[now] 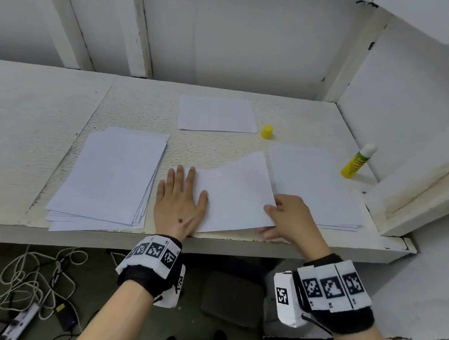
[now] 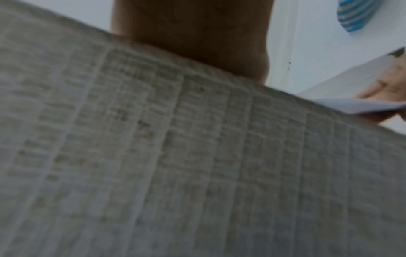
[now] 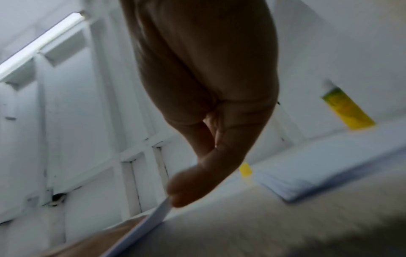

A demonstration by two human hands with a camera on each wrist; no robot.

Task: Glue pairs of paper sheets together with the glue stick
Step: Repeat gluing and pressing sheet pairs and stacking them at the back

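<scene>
A white paper sheet (image 1: 234, 195) lies askew at the front middle of the shelf, its right side lifted. My left hand (image 1: 180, 201) lies flat with straight fingers on the sheet's left edge. My right hand (image 1: 287, 218) pinches the sheet's near right corner (image 3: 158, 213), thumb on top and fingers beneath. The yellow glue stick (image 1: 357, 161) stands uncapped at the right by the wall, also visible in the right wrist view (image 3: 349, 111). Its yellow cap (image 1: 266, 132) stands apart behind the sheet. The left wrist view shows mostly the blurred shelf surface (image 2: 175, 156).
A thick paper stack (image 1: 111, 177) lies at the left, another stack (image 1: 313, 184) at the right, and a single sheet (image 1: 216, 113) at the back. The shelf edge (image 1: 209, 247) runs just under my wrists. Cables and a power strip (image 1: 22, 320) lie on the floor.
</scene>
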